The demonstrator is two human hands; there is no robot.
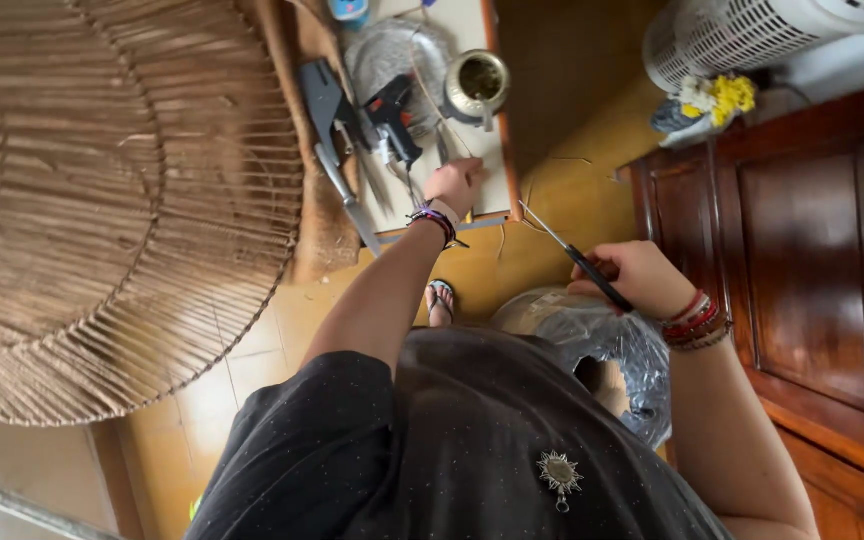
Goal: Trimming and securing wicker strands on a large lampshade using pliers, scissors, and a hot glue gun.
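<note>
My left hand [456, 186] reaches down to the white board [482, 120] on the floor, fingers curled near a thin reed strand; whether it grips anything is hidden. A black glue gun [392, 118] lies just left of it. My right hand [635, 277] is closed around the black handles of a pair of scissors [572, 255], blades pointing up-left over the yellow floor. Bracelets circle both wrists.
A large woven rattan shade [102, 200] fills the left. A staple gun [324, 105], a metal plate [392, 55] and a metal cup [478, 82] sit on the board. A dark wooden cabinet [812, 270] stands right, a white basket [732, 35] above, a plastic bag [592, 335] near my knees.
</note>
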